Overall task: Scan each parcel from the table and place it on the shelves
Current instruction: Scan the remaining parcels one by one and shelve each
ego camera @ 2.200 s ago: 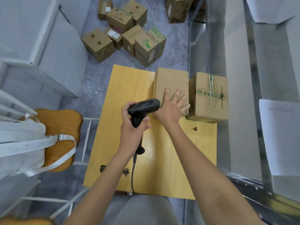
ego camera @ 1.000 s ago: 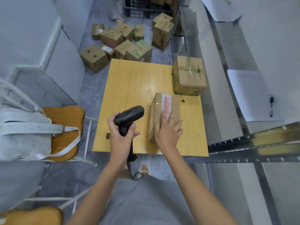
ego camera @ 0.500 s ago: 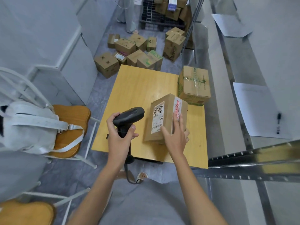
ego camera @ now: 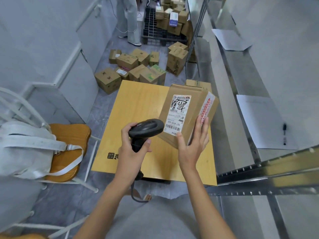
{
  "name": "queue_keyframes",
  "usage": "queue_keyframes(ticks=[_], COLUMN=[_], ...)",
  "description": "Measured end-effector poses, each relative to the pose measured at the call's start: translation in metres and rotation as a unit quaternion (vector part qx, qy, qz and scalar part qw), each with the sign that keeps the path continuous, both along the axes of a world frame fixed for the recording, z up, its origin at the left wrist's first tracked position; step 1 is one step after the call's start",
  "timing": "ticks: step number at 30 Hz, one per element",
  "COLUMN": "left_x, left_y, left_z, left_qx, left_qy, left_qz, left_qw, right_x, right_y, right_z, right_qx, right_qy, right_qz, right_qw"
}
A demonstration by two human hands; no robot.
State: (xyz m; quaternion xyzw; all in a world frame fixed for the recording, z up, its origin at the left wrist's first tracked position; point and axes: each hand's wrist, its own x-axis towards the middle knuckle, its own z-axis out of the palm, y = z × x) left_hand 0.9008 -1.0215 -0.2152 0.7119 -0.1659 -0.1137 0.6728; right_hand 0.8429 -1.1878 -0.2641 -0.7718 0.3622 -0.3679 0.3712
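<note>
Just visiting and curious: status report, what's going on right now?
Left hand grips scanner. Right hand holds parcel tilted, label facing scanner. Nothing between them.

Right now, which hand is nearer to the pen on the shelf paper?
Right. The right hand grips the lifted parcel on the shelf side, with the pen farther right. The left hand grips the scanner on the parcel's far side.

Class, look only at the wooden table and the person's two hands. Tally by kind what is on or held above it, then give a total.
Cardboard parcels: 2 (held parcel, second parcel behind it)
Barcode scanners: 1 (scanner)
Total: 3
</note>
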Motion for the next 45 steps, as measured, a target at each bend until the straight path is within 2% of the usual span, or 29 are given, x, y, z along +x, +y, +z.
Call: queue_keyframes(ticks=[13, 35, 45], left_x=[-0.009, 0.002, 0.039], left_y=[0.003, 0.009, -0.01], left_z=[-0.003, -0.001, 0.0], left_qx=[0.036, 0.032, 0.03], left_qy=[-0.01, -0.023, -0.013], left_qz=[-0.041, -0.033, -0.048], left_qw=[0.998, 0.999, 0.998], right_x=[0.005, 0.007, -0.011], right_y=[-0.003, 0.001, 0.018], right_z=[-0.004, -0.001, 0.002], right_qx=[-0.037, -0.036, -0.011], right_qy=[0.007, 0.034, 0.05], right_qz=[-0.036, -0.053, -0.091], right_qw=[0.999, 0.997, 0.995])
